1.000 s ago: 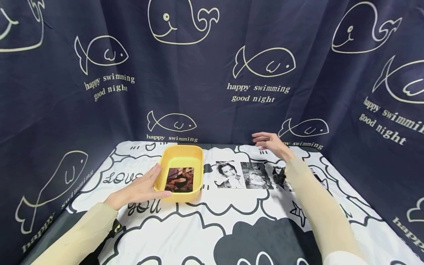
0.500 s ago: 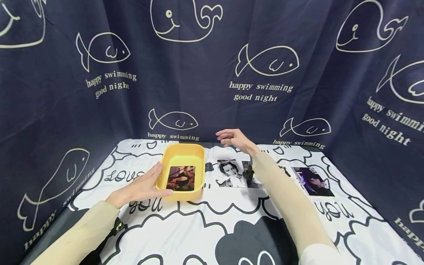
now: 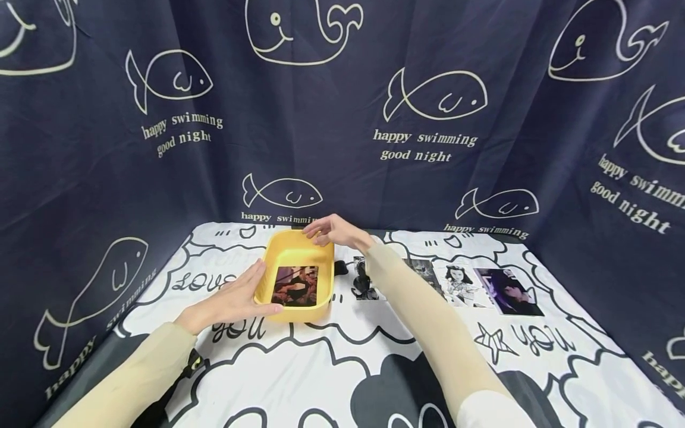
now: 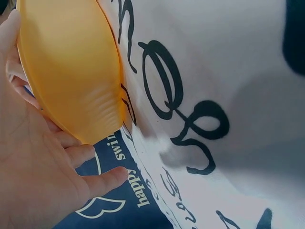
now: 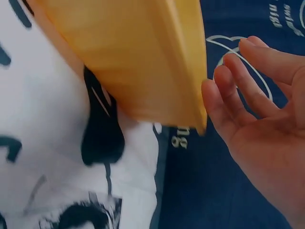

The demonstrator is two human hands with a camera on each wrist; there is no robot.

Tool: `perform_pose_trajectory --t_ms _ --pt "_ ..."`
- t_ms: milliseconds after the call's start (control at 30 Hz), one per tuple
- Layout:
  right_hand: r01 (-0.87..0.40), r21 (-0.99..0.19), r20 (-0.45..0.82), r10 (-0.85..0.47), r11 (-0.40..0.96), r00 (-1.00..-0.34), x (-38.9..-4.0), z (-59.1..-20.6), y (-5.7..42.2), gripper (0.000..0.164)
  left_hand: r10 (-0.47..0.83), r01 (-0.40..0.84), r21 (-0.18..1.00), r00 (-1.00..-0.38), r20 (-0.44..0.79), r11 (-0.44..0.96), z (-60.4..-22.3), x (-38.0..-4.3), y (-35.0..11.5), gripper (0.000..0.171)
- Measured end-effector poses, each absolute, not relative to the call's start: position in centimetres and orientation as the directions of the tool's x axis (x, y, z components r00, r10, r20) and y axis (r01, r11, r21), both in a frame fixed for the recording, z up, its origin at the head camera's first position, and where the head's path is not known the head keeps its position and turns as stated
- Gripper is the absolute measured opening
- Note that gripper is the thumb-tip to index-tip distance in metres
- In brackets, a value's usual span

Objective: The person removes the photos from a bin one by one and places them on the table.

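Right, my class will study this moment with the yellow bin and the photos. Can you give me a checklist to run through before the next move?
1. Yellow bin upright on the cloth: ok.
2. Left hand at the bin: ok, it rests against the bin's left side.
3. Right hand free of any photo: ok, none shows in its fingers.
4. Right hand clear of the bin: cannot tell; it is at the far right rim, contact unclear.
5. All four photos in the row fully visible: not ok; the right sleeve partly covers the leftmost photo.
6. Only one photo in the bin: cannot tell; one shows, but others could lie beneath.
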State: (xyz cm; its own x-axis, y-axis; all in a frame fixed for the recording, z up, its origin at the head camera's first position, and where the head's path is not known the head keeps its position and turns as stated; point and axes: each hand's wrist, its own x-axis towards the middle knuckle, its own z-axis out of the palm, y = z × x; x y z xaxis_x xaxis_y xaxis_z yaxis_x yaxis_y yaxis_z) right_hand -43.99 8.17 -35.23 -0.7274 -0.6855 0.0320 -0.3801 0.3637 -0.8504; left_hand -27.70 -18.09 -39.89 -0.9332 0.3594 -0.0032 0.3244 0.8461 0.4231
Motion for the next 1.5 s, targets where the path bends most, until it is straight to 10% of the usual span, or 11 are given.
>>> perform_pose_trajectory --t_ms 567,1500 --pt "-0.409 -0.764 -0.145 -0.751 0.498 -0.644 -43.6 -36.7 4.6 0.039 0.359 0.316 0.422 -0.933 -0.024 0.850 -40.0 -27.8 -18.0 0.118" --pt "-0.468 -0.563 -0.256 -0.682 0.681 -0.685 -44.4 -38.0 3.7 0.034 0.354 0.320 0.402 -0.935 -0.010 0.858 -39.9 -27.9 -17.9 0.119"
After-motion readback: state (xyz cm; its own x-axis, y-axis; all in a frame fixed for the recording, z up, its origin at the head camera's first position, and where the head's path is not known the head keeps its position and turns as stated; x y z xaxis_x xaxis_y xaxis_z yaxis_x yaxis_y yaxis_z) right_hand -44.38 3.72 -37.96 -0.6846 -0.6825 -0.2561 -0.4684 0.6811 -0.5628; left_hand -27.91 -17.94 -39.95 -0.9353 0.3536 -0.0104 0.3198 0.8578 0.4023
